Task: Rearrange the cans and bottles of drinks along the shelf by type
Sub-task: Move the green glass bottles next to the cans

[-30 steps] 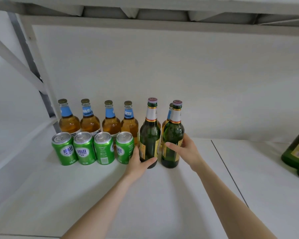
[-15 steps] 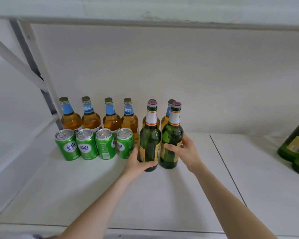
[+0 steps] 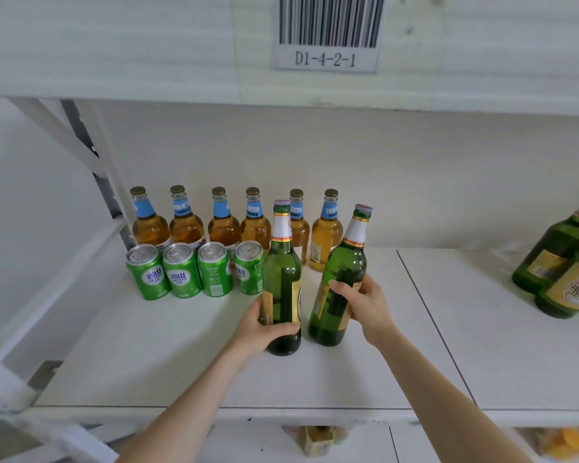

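Two tall green glass bottles with gold labels are in front of me on the white shelf [image 3: 181,362]. My left hand [image 3: 261,329] grips the left green bottle [image 3: 281,275], which stands upright. My right hand [image 3: 365,305] grips the right green bottle [image 3: 343,272], which tilts to the right. Behind them, several amber bottles with blue neck labels [image 3: 223,225] line the back wall. Several green cans [image 3: 181,272] stand in a row in front of the amber bottles, left of my left hand.
More green bottles [image 3: 562,272] stand at the far right of the shelf. A white frame post [image 3: 111,182] rises at the left. The upper shelf's edge carries a barcode label [image 3: 328,31]. A seam [image 3: 428,322] splits the shelf boards.
Both green bottles have come forward, away from the amber row, and apart from each other. The right one now tilts. My head has pulled back and up, showing the shelf's front edge.
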{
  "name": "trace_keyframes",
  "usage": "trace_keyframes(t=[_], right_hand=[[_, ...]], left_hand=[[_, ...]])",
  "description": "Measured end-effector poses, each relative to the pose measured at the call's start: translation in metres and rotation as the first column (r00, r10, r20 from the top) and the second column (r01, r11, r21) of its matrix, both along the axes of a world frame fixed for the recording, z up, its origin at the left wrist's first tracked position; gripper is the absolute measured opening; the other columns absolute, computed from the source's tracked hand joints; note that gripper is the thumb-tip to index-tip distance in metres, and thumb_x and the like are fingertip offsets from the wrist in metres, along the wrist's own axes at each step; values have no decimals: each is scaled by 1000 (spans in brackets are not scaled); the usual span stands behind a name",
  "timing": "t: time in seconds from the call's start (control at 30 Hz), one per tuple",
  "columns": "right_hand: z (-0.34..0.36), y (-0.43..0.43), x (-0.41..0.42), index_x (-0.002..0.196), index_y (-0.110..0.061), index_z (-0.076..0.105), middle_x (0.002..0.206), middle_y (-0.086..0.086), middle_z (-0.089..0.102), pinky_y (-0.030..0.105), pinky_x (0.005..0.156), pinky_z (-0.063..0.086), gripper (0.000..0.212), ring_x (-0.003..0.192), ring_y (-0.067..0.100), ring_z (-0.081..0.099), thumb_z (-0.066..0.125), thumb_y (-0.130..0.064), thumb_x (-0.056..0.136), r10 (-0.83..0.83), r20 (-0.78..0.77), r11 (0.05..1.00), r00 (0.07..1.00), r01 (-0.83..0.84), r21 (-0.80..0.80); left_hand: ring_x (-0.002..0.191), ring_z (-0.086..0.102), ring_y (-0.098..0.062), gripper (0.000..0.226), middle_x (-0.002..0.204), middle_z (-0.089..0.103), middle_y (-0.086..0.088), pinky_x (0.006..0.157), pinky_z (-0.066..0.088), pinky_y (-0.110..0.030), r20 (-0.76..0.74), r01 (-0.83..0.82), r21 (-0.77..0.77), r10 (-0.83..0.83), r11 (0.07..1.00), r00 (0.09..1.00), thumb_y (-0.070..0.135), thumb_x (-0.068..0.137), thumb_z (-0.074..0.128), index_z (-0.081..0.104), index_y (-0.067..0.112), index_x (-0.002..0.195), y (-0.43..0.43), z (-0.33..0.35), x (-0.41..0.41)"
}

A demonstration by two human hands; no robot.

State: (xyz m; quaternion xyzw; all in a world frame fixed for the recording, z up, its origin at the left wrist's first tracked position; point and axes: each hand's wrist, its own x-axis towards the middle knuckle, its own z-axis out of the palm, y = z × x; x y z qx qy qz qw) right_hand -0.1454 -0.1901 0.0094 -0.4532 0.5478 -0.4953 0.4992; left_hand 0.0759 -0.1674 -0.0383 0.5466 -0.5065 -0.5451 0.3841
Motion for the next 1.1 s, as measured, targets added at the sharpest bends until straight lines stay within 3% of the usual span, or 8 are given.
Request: trace_keyframes(t=[0.13, 0.4, 0.7, 0.87, 1.1], right_hand=[[1, 24, 4, 107, -23, 64, 104, 6, 70, 40, 73, 58, 25, 99, 26, 67, 73, -22, 85, -36, 64, 997, 997, 32, 69], [8, 65, 20, 110, -19, 61, 109, 11, 68, 50, 87, 55, 26, 104, 30, 64, 67, -31, 89, -55, 129, 986, 990, 34, 164], [15, 110, 37, 108, -19, 61, 108, 12, 67, 52, 93, 53, 25, 101, 29, 64, 66, -34, 89, -75, 113, 982, 991, 54, 183], [18, 135, 32, 107, -18, 61, 107, 12, 68, 54, 92, 54, 26, 101, 30, 65, 67, -35, 88, -85, 96, 980, 992, 66, 186], [19, 159, 2, 110, -16, 62, 107, 13, 69, 53, 91, 55, 31, 100, 30, 67, 68, -36, 87, -99, 77, 981, 992, 84, 172]], left_hand=[[109, 64, -11, 60, 113, 71, 10, 89, 50, -27, -44, 16, 23, -15, 1000, 999, 25, 68, 88, 58, 36, 119, 19, 3, 8], [112, 65, -17, 78, 113, 73, 6, 102, 50, -39, -114, 19, 48, -14, 999, 993, 40, 47, 91, 61, 30, 118, 60, 3, 28], [105, 68, -15, 72, 110, 73, 4, 83, 56, -30, -104, 27, 34, -23, 999, 994, 41, 50, 88, 62, 30, 116, 96, 12, 50], [101, 69, -14, 44, 106, 73, 5, 70, 55, -20, -90, 27, 25, -25, 999, 996, 17, 74, 84, 62, 31, 110, 110, 16, 48], [97, 71, -11, 70, 104, 75, 6, 77, 55, -24, -97, 58, -13, -59, 998, 994, 44, 47, 86, 63, 30, 112, 130, 26, 21]])
